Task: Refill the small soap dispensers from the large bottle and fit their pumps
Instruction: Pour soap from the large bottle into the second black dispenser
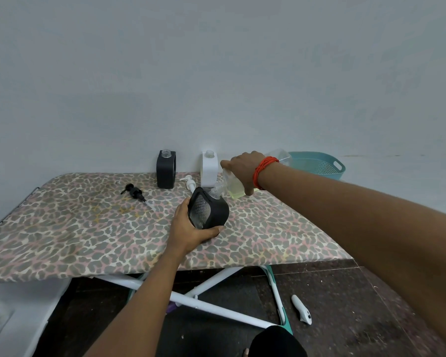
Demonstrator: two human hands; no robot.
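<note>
- Two bare hands are busy over the ironing board [88,240], close to the middle of its far edge.
- Fingers and thumb of the left hand [188,228] are wrapped round the base of a black dispenser [211,211], holding it tilted with its open mouth toward the right.
- Reaching in from above, the right hand [242,168], with orange bands [264,171] on the wrist, grips the large bottle [233,185]. The bottle is tipped so its neck meets the dispenser's mouth, and there is pale yellow liquid inside.
- By the wall at the far edge, a second black dispenser [166,171] and a white dispenser [209,168] stand upright, both without pumps.
- Left of them on the cover lies a black pump [134,193]; a white pump [189,182] lies between the two standing dispensers.
- Past the far right corner sits a teal basket [317,164].
</note>
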